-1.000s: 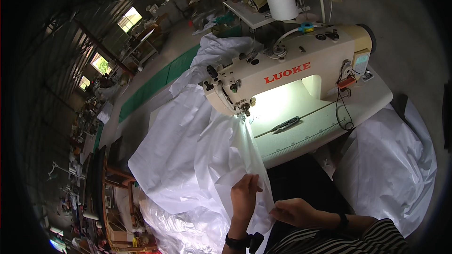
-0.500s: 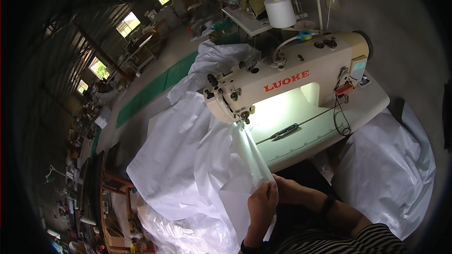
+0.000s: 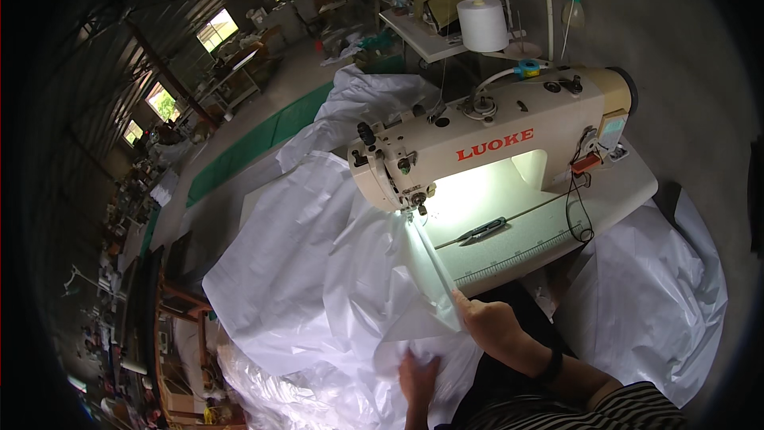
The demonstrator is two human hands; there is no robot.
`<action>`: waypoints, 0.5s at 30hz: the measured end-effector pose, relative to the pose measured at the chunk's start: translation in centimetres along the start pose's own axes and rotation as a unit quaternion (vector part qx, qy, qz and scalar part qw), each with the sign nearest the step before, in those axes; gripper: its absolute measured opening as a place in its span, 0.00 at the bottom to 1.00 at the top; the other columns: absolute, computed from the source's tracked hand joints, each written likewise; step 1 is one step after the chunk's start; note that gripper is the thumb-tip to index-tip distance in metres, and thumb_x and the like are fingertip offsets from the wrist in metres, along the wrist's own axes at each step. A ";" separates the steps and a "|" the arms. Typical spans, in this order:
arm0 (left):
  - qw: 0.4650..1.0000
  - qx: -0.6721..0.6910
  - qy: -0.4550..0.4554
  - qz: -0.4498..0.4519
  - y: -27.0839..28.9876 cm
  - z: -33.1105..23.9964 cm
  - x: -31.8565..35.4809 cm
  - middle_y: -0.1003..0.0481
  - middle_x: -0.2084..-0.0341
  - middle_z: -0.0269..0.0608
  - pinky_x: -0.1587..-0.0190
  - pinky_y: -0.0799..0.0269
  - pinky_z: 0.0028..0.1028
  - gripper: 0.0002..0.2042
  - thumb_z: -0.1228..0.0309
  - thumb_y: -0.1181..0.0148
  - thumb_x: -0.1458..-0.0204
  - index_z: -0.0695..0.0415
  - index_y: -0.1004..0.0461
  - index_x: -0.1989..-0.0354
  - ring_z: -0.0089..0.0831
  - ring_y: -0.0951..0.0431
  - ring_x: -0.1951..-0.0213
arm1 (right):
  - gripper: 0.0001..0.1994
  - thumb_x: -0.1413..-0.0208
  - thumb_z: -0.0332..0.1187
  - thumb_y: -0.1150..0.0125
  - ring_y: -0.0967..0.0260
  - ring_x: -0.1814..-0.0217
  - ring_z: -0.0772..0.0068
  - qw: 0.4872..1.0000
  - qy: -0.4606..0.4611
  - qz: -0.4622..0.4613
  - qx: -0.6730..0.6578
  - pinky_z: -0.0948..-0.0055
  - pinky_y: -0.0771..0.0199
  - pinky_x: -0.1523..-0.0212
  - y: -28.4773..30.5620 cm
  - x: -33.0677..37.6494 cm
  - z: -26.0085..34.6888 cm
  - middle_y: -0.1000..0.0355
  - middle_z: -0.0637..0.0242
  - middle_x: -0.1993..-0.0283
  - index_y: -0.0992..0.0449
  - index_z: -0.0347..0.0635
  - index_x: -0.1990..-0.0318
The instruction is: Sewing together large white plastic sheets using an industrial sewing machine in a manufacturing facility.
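White sheet fabric (image 3: 318, 263) lies in a broad, wrinkled spread to the left of the sewing machine (image 3: 493, 139). Its folded edge runs from beneath the presser foot (image 3: 411, 215) toward me. My right hand (image 3: 489, 325) is closed on that edge just off the front of the machine bed, fingertips pinched together. Lower and to the left, my left hand (image 3: 419, 380) is over the fabric, slightly blurred, its thumb and fingers apart with nothing visibly gripped. A pair of thread snips (image 3: 482, 231) rests on the lit machine bed, right of the needle.
More white fabric (image 3: 645, 302) hangs at the right of the machine. Behind it stand a white thread cone (image 3: 482, 24) and a side table (image 3: 422, 38). Clear plastic sheeting (image 3: 274, 390) bunches at lower left, beside a wooden frame (image 3: 187, 302). A green strip (image 3: 263, 139) stretches along the floor.
My left hand has let go of the fabric edge beside my right hand and moved down and left. My right hand still holds the edge. The view has shifted slightly.
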State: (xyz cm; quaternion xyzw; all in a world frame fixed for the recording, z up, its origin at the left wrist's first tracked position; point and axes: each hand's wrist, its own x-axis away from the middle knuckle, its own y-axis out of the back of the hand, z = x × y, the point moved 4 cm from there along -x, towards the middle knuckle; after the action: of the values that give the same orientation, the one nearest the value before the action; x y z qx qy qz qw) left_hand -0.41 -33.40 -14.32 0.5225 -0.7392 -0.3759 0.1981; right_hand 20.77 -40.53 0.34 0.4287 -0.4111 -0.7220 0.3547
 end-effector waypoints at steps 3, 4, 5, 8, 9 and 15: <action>0.994 0.077 0.072 -0.014 -1.5 3.6 0.4 0.25 0.63 0.52 0.56 0.28 0.41 0.21 0.63 0.34 0.50 0.67 0.28 0.54 0.47 0.24 0.60 | 0.25 0.48 0.27 0.44 0.26 0.82 0.70 0.997 0.010 0.058 0.057 0.72 0.26 0.82 -0.6 0.4 0.7 0.28 0.67 0.79 0.29 0.35 0.40; 0.978 0.153 0.127 -0.053 -0.7 4.5 0.6 0.25 0.65 0.49 0.58 0.28 0.38 0.19 0.64 0.36 0.48 0.66 0.27 0.55 0.43 0.23 0.63 | 0.26 0.49 0.27 0.44 0.27 0.82 0.71 0.997 0.009 0.054 0.060 0.73 0.27 0.83 -0.7 0.3 1.0 0.28 0.68 0.79 0.30 0.36 0.39; 0.946 0.272 0.109 -0.136 1.4 5.0 0.1 0.25 0.62 0.46 0.55 0.29 0.35 0.18 0.64 0.40 0.44 0.67 0.28 0.53 0.36 0.25 0.60 | 0.26 0.49 0.27 0.45 0.27 0.83 0.73 0.998 0.012 0.045 0.048 0.74 0.28 0.84 -0.9 0.1 1.4 0.28 0.69 0.80 0.29 0.36 0.39; 0.946 0.228 0.086 -0.215 9.4 5.1 -0.9 0.24 0.54 0.51 0.55 0.24 0.37 0.11 0.69 0.43 0.44 0.59 0.26 0.54 0.43 0.20 0.57 | 0.25 0.49 0.27 0.45 0.27 0.84 0.74 0.995 0.034 0.082 0.045 0.75 0.30 0.85 -2.0 -0.9 3.0 0.28 0.70 0.83 0.29 0.32 0.41; 0.957 0.224 0.015 -0.185 11.3 4.0 -2.0 0.28 0.43 0.47 0.48 0.26 0.37 0.18 0.66 0.44 0.39 0.61 0.29 0.43 0.36 0.23 0.48 | 0.25 0.49 0.27 0.45 0.27 0.84 0.74 0.996 0.030 0.075 0.046 0.75 0.30 0.85 -2.1 -1.4 3.3 0.28 0.70 0.83 0.29 0.32 0.41; 0.952 0.031 -0.157 -0.260 15.8 -4.1 -8.7 0.30 0.45 0.59 0.46 0.31 0.42 0.14 0.80 0.48 0.49 0.69 0.32 0.53 0.55 0.27 0.48 | 0.24 0.49 0.27 0.44 0.24 0.80 0.70 0.998 -0.025 0.031 0.047 0.73 0.29 0.83 -3.5 -5.7 2.5 0.26 0.69 0.81 0.31 0.31 0.43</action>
State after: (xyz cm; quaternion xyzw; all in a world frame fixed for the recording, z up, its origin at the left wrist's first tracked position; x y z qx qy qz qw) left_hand -4.17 -24.10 1.25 0.6370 -0.6108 -0.4685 -0.0417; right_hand 20.09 -33.47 -0.23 0.4138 -0.4668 -0.7009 0.3458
